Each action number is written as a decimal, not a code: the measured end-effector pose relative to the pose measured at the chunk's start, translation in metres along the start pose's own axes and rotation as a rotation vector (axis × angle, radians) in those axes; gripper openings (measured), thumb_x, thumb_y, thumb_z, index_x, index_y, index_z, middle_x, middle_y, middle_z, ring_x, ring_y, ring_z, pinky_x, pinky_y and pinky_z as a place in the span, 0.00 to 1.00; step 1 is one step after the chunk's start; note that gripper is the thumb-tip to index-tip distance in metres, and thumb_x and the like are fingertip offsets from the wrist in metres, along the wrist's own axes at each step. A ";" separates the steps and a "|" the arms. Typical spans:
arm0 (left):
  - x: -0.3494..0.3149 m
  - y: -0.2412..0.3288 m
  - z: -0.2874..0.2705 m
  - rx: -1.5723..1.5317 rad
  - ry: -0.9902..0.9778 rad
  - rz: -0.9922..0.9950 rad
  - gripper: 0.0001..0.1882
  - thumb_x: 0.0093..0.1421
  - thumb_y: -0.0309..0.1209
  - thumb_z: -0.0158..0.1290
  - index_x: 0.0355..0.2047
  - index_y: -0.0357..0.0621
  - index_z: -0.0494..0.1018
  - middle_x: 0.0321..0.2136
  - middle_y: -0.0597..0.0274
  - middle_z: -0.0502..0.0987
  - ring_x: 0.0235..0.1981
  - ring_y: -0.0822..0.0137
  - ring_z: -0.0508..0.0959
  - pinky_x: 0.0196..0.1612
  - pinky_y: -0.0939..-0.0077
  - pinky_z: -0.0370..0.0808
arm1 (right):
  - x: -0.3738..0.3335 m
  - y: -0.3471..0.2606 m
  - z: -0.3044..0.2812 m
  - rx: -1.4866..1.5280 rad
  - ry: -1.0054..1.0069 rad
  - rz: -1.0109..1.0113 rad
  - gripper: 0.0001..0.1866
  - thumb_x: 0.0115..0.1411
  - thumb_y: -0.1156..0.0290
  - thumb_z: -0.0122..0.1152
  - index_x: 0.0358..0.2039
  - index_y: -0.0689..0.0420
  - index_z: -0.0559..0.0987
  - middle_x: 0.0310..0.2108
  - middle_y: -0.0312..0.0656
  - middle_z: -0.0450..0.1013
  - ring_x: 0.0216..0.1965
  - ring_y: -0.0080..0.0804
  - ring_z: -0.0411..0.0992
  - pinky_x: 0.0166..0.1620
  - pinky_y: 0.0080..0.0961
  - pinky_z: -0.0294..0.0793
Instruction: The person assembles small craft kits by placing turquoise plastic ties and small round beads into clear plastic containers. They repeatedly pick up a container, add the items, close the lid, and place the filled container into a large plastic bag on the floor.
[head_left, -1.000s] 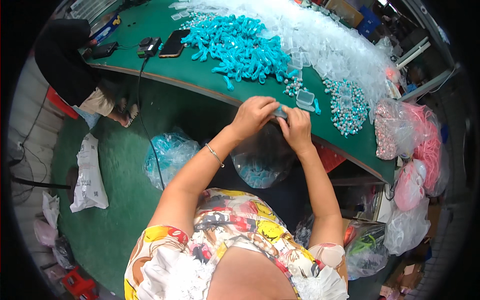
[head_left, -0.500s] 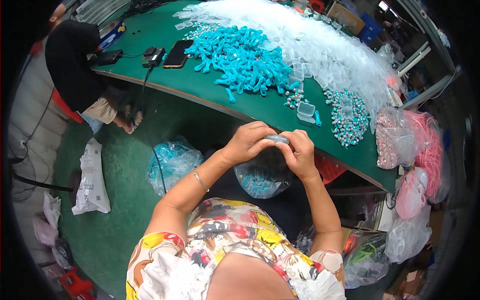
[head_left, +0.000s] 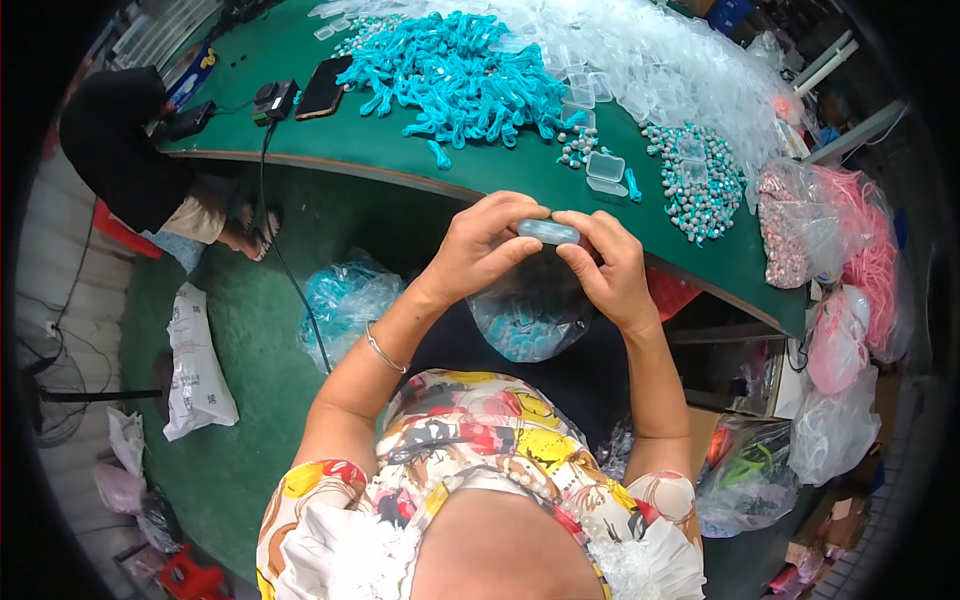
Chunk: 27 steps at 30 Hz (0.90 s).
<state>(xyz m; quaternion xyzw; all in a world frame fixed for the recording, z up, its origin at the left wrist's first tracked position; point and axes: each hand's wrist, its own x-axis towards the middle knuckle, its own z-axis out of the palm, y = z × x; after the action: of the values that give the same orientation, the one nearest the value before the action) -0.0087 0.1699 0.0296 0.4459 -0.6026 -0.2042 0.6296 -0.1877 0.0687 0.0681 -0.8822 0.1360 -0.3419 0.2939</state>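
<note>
A small clear plastic box point(head_left: 548, 232) with a bluish tint is held level between my two hands, just off the table's front edge. My left hand point(head_left: 478, 250) grips its left end, fingers on the far side and thumb on the near side. The right end sits between the fingers and thumb of my right hand point(head_left: 612, 268). On the table beyond, an open clear box point(head_left: 605, 173) lies beside one teal cord bundle point(head_left: 633, 186). Beneath my hands hangs or stands a clear bag point(head_left: 530, 325) with teal-filled pieces inside.
The green table point(head_left: 400, 165) bears a heap of teal cord bundles point(head_left: 470, 75), a large pile of clear boxes point(head_left: 680, 85), many beads point(head_left: 700, 195) and a phone point(head_left: 323, 88). Pink bags point(head_left: 840, 340) hang at the right. Another person point(head_left: 125, 150) is at the left.
The view has shifted, so the table sits higher. My hands have turned the small box, showing more of its broad face, and my right thumb has moved lower, away from it.
</note>
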 end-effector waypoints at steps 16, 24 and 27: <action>0.032 -0.070 -0.013 0.742 -0.068 0.218 0.15 0.54 0.22 0.58 0.44 0.41 0.76 0.46 0.53 0.77 0.47 0.51 0.76 0.51 0.61 0.72 | -0.014 0.057 0.043 -0.209 0.129 0.094 0.17 0.55 0.75 0.63 0.46 0.57 0.77 0.25 0.43 0.68 0.27 0.42 0.69 0.34 0.37 0.67; 0.044 -0.057 -0.017 0.695 0.072 0.263 0.15 0.54 0.17 0.54 0.44 0.39 0.75 0.46 0.51 0.76 0.49 0.50 0.75 0.52 0.61 0.71 | -0.102 0.086 0.075 -0.150 0.263 0.163 0.09 0.51 0.82 0.60 0.34 0.57 0.80 0.22 0.43 0.68 0.25 0.44 0.69 0.30 0.36 0.68; 0.094 -0.038 -0.015 0.728 0.162 0.394 0.16 0.57 0.22 0.53 0.48 0.42 0.74 0.48 0.51 0.74 0.51 0.49 0.72 0.54 0.60 0.68 | -0.146 0.105 0.103 -0.127 0.218 0.283 0.08 0.52 0.82 0.60 0.32 0.57 0.80 0.22 0.44 0.70 0.26 0.46 0.71 0.31 0.37 0.70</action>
<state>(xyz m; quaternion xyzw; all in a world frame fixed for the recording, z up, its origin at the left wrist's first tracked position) 0.0340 0.0804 0.0545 0.5299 -0.6577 0.1823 0.5033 -0.2277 0.0934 -0.1336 -0.8287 0.3110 -0.3816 0.2662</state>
